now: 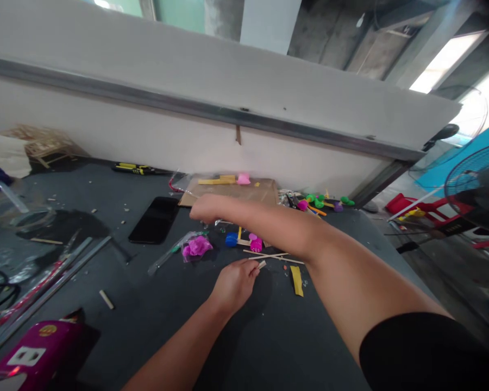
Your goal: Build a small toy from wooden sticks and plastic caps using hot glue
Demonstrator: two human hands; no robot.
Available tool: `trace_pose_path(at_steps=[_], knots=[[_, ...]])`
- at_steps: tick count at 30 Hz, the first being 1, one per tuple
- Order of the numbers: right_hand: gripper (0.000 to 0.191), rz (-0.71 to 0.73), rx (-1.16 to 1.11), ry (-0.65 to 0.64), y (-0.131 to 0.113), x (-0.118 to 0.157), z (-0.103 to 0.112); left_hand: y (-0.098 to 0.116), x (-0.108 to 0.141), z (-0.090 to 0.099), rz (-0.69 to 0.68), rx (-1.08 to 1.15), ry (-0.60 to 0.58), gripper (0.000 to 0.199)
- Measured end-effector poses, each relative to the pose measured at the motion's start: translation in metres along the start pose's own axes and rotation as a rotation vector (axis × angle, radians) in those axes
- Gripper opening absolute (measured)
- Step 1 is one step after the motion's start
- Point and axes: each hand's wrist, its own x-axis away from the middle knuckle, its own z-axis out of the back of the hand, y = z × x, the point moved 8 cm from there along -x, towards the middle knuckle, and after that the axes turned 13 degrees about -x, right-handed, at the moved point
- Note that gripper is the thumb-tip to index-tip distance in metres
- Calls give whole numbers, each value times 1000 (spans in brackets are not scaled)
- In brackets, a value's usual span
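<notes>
In the head view, the left hand [234, 285] pinches a short wooden stick [261, 264], just beside crossed thin sticks [271, 257]. The right hand [207, 209] reaches far left, curled; whether it holds anything cannot be told. Dark tabletop [244, 347] runs from below the left hand to its right edge. A cardboard sheet [228, 191] lies against the far wall [146, 136].

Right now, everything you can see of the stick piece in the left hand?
The short wooden stick piece is pale and thin, like raw craft wood. It is pinched at the fingertips of the left hand, its free end pointing up and to the right, the rest hidden by the fingers. It sits over the dark tabletop, next to the longer crossed sticks; whether it touches them cannot be told.
</notes>
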Motion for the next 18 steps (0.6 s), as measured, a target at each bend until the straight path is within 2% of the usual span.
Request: trace_pose_path(at_steps=[1, 3, 5, 7, 9, 12, 15, 18], knots=[[14, 25, -13, 55, -2, 8, 13, 0, 0, 0, 0, 18, 2, 20], [11, 38, -119, 254, -3, 38, 49, -2, 0, 0, 7, 57, 9, 19], [10, 28, -296, 483, -1, 87, 81, -4, 0, -1, 28, 96, 14, 19], [13, -4, -570, 669, 1, 147, 91, -9, -1, -3, 64, 131, 9, 19], [18, -117, -887, 773, 5, 203, 68, -13, -2, -6, 97, 169, -11, 20], [15, -365, -1299, 856, 5, 264, -8, -14, -4, -6, 150, 283, -22, 20], [21, -516, -1623, 929, -5, 289, -83, -7, -2, -12, 242, 524, -130, 18], [23, -512, -1793, 996, -17, 292, -119, 11, 7, -20, 325, 804, -269, 22]])
